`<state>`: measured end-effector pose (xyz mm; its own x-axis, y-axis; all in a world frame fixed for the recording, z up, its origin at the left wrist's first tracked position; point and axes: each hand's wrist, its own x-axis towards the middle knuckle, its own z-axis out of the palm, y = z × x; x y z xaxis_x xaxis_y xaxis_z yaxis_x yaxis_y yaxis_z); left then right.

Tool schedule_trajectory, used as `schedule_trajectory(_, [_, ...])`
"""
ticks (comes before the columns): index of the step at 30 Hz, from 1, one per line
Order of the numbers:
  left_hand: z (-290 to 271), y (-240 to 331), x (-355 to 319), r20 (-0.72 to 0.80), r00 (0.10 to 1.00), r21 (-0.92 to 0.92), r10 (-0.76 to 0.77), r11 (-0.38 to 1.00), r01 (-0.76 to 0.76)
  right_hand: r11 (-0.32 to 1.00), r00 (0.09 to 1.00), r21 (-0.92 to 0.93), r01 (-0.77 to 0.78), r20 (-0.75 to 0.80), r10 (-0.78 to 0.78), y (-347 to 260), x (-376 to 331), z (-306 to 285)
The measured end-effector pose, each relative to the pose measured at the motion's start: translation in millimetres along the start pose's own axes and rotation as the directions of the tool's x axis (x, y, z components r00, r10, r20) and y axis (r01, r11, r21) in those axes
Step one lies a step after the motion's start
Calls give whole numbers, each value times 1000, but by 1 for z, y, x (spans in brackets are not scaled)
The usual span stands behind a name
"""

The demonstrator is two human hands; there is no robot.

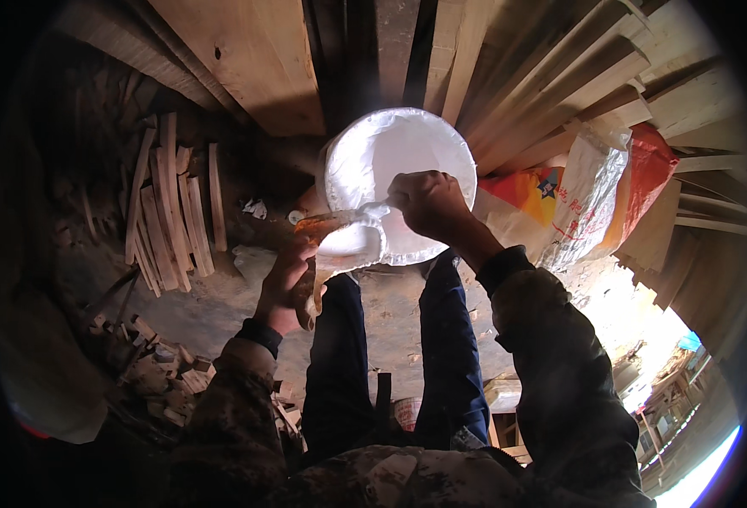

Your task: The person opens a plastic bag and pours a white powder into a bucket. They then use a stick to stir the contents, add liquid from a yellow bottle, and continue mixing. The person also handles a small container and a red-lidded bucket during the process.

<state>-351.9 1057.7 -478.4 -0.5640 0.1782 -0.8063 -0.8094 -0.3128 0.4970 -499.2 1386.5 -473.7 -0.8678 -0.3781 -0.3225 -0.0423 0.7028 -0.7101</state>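
Over the near left part of a round white bucket [356, 157], the left hand [283, 289] grasps a curved brown piece [329, 223], its fingers wrapped around the lower part. The piece's upper arm shows orange and slants over the bucket's rim, where its far end meets a white clump [375, 209]. Right beside that clump is the right hand [432, 203], above the bucket's opening with its fingers curled in; whether it grips something cannot be told, as the fingertips are hidden.

The bucket's inside is bright white, its rim uneven. Dark blue trouser legs [338, 364] reach up toward its near edge, over a brown floor [397, 330]. To the left lies a group of narrow wooden strips [166, 216], with short offcuts [160, 372] heaped nearer the person. Wide boards [242, 59] rise beyond the bucket, and long timbers [559, 93] fan out at the far right. Below those timbers sit a white sack [589, 195] and a red-orange one [647, 165], touching.
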Motion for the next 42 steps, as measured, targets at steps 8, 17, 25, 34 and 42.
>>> schedule_trajectory(8, [17, 19, 1, 346, 756, 751, 555, 319, -578, 940, 952, -215, 263, 218, -216, -40, -31, -10])
schedule_trajectory(17, [13, 21, -2, 281, 826, 684, 489, 501, -530, 949, 953, -112, 293, 114, -281, -61, -99, 1])
schedule_trajectory(25, [1, -12, -8, 193, 852, 487, 486, 707, -514, 881, 898, 333, -335, -170, 406, 17, -58, 7])
schedule_trajectory(34, [6, -15, 0, 36, 996, -463, 76, 885, -51, 749, 844, 457, -480, 9, 536, 4, -103, 35])
schedule_trajectory(42, [12, -32, -7, 94, 952, -335, 291, 910, -245, 837, 888, 412, -360, -124, 443, -49, -135, 42])
